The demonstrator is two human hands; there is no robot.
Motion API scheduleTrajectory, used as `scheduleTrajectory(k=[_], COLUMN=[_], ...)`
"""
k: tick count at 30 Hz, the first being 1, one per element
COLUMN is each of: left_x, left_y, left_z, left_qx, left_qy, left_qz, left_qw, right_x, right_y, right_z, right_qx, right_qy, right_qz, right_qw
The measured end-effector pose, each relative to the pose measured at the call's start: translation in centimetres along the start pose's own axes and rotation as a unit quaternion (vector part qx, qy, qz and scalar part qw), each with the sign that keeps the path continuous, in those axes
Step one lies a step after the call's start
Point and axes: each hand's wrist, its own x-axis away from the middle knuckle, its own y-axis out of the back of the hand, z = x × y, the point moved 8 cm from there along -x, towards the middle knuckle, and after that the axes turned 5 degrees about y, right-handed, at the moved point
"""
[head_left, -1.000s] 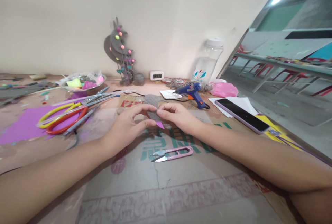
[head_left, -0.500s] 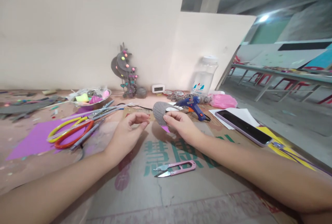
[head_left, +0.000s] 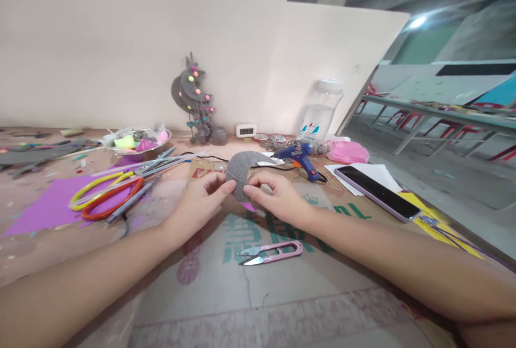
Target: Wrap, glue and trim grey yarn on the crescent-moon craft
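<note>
A grey yarn-wrapped crescent [head_left: 238, 168] is held upright over the cardboard, with a small purple tip showing at its lower end. My left hand [head_left: 207, 194] pinches its left edge between thumb and fingers. On the lower right side of the crescent, my right hand [head_left: 274, 194] grips it the same way. Pink thread snips [head_left: 282, 251] lie on the cardboard [head_left: 201, 294] below my hands. Just behind my right hand rests a blue glue gun [head_left: 300, 158].
Scissors with yellow and red handles [head_left: 113, 209] lie on purple sheets at left, near a metal bowl [head_left: 139, 149]. A decorated moon ornament [head_left: 195, 95], a timer [head_left: 245, 130] and a water bottle [head_left: 320, 114] stand behind. A phone [head_left: 377, 192] lies at right.
My left hand has closed onto the crescent, which has turned so its curved opening shows. The view has shifted slightly.
</note>
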Motion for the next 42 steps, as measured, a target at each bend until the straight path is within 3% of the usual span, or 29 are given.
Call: scheduleTrajectory(k=[4, 13, 19, 27, 32, 35, 39, 42], left_x=[0.3, 0.1, 0.0, 0.2, 0.0, -0.1, -0.1, -0.1], left_y=[0.5, 1.5, 1.2, 1.1, 0.7, 0.3, -0.3, -0.3], left_z=[-0.4, -0.1, 0.0, 0.1, 0.6, 0.7, 0.2, 0.0], left_qx=[0.017, 0.021, 0.027, 0.031, 0.07, 0.073, 0.064, 0.029], left_qy=[0.013, 0.017, 0.019, 0.041, 0.051, 0.046, 0.021, 0.003], left_qz=[-0.019, -0.065, -0.046, -0.044, -0.025, -0.004, 0.027, 0.029], left_qw=[1.0, 0.998, 0.998, 0.998, 0.996, 0.996, 0.997, 0.999], right_x=[0.2, 0.2, 0.2, 0.3, 0.0, -0.2, -0.6, -0.6], right_y=[-0.2, 0.1, 0.3, -0.1, 0.9, 1.1, -0.2, -1.9], right_z=[-0.3, -0.6, -0.5, -2.2, -1.7, -2.1, -2.3, -2.3], right_qx=[-0.02, 0.01, 0.023, -0.014, -0.054, -0.066, -0.135, -0.256], right_qy=[-0.008, -0.018, -0.016, -0.079, -0.025, -0.043, -0.05, -0.066], right_qz=[0.025, -0.004, -0.009, 0.006, -0.048, -0.063, -0.026, 0.036], right_qw=[0.999, 1.0, 1.0, 0.997, 0.997, 0.995, 0.989, 0.964])
